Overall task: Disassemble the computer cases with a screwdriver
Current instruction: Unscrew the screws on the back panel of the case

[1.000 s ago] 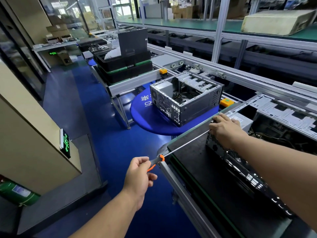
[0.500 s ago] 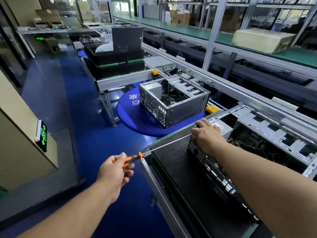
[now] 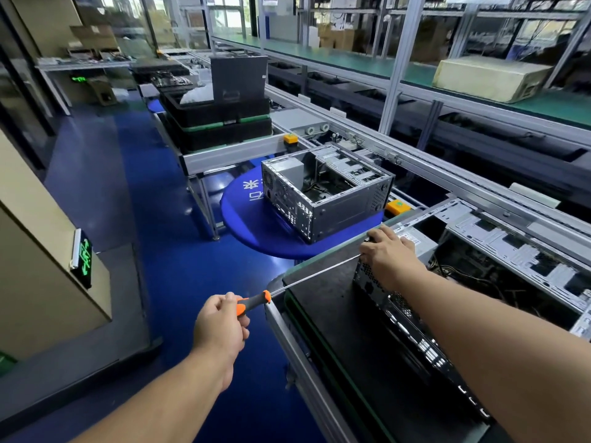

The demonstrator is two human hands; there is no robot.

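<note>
Little changed over the last second beyond the head swinging right: left hand (image 3: 220, 324) still wrapped around the orange-and-black handle of the long screwdriver (image 3: 289, 284), fingers curled tight on it; right hand (image 3: 388, 254) still planted on the top rear corner of the near computer case (image 3: 412, 318), fingers bent over the edge, steadying. Shaft still running across the black work mat (image 3: 323, 302) to the case's back panel, tip hidden under the right hand. Probably mid-screw, turning still in progress. Second, opened case (image 3: 326, 190) waiting on the blue round table (image 3: 252, 231) beyond
</note>
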